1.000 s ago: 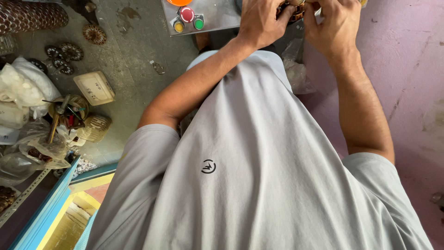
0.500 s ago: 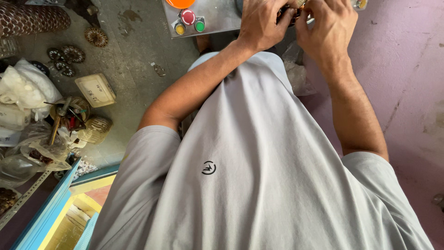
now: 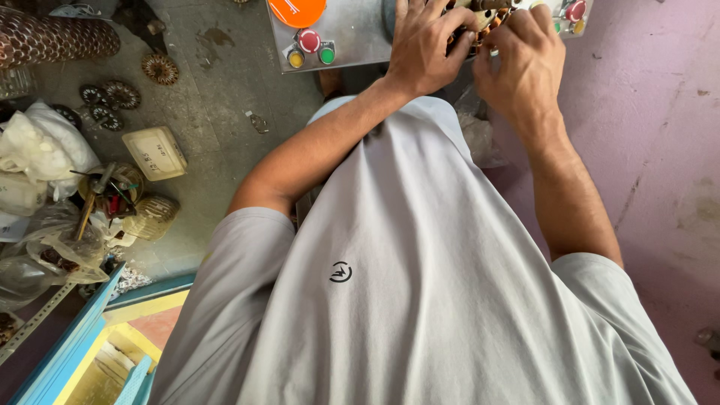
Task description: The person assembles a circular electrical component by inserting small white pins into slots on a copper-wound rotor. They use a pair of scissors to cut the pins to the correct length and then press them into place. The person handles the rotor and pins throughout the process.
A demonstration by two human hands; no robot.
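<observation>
on the floor at far left lie round metal discs. the left hand and right hand both grip a copper-wound coil part on the grey control panel, top centre.
</observation>
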